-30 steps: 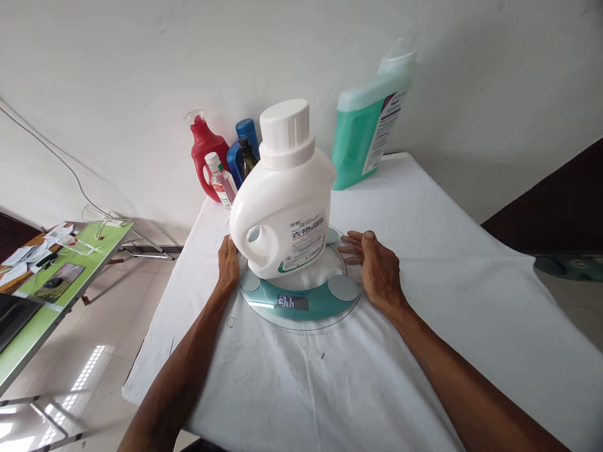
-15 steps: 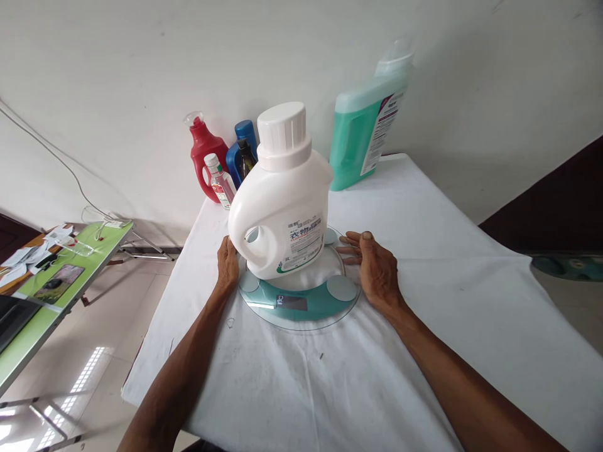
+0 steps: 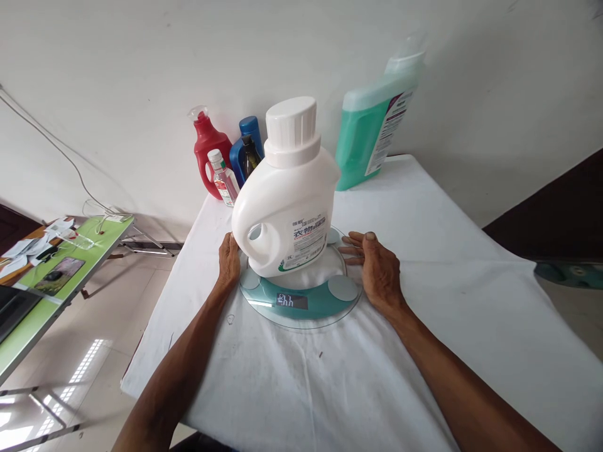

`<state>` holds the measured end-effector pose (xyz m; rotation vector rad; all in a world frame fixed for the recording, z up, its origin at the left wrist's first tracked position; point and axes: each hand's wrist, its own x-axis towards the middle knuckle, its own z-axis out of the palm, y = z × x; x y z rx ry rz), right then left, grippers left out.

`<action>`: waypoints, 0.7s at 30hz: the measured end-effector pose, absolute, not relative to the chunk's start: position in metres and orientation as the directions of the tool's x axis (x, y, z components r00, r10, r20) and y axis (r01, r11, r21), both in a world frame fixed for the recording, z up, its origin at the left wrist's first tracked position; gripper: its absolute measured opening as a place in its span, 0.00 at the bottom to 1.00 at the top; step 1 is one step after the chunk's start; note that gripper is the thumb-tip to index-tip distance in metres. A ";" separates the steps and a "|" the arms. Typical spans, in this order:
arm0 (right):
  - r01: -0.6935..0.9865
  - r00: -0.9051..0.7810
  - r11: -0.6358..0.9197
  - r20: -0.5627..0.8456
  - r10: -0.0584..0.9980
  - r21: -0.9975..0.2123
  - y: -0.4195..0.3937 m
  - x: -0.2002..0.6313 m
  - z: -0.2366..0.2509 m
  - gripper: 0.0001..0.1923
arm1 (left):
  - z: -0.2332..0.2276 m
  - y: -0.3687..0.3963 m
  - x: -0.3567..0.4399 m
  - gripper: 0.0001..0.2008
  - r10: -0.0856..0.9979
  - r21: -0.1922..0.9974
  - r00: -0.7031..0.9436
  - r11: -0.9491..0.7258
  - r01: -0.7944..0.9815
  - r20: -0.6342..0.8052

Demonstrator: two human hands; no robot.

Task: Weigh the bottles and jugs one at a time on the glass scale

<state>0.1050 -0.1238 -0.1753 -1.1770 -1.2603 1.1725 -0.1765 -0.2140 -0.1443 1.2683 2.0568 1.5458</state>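
Note:
A large white laundry detergent bottle (image 3: 301, 182) with a white screw cap stands upright on a round glass scale (image 3: 325, 307). Digits glow on the scale's small dark display (image 3: 291, 301). My left hand (image 3: 229, 262) rests at the scale's left rim, close to the bottle's handle. Its fingers look stretched forward, though their tips are partly hidden beside the bottle. On the opposite side, my right hand (image 3: 378, 269) lies open on its edge by the scale's right rim, fingers extended towards the bottle but apart from it. Neither hand grips anything.
Behind stand a red bottle (image 3: 207, 144), a small clear bottle (image 3: 225, 182), a blue bottle (image 3: 249, 129) and a dark bottle (image 3: 251, 157). A large green jug (image 3: 360, 135) stands near the wall. A white cloth (image 3: 452, 314) covers the table; a green desk (image 3: 89, 242) is left.
Clear digits now show on the scale's display, where only a partial marking was lit before. The view has shifted slightly; both hands keep their places beside the scale.

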 end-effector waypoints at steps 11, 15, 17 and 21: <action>0.006 -0.011 0.055 0.055 0.998 -0.998 -0.123 0.104 -0.176 0.45 | -0.089 -0.232 -0.138 0.32 0.671 0.874 -0.562 -0.334 0.354 0.484; 0.011 -0.013 0.030 0.029 0.999 -1.000 -0.125 0.105 -0.180 0.42 | -0.063 -0.239 -0.106 0.34 0.682 0.869 -0.542 -0.332 0.368 0.491; 0.024 -0.011 0.022 0.022 1.000 -0.999 -0.125 0.105 -0.182 0.40 | -0.055 -0.236 -0.097 0.33 0.702 0.899 -0.565 -0.288 0.330 0.433; 0.016 -0.008 0.037 0.037 0.999 -0.999 -0.124 0.104 -0.184 0.40 | -0.046 -0.225 -0.096 0.28 0.746 0.947 -0.586 -0.281 0.155 0.317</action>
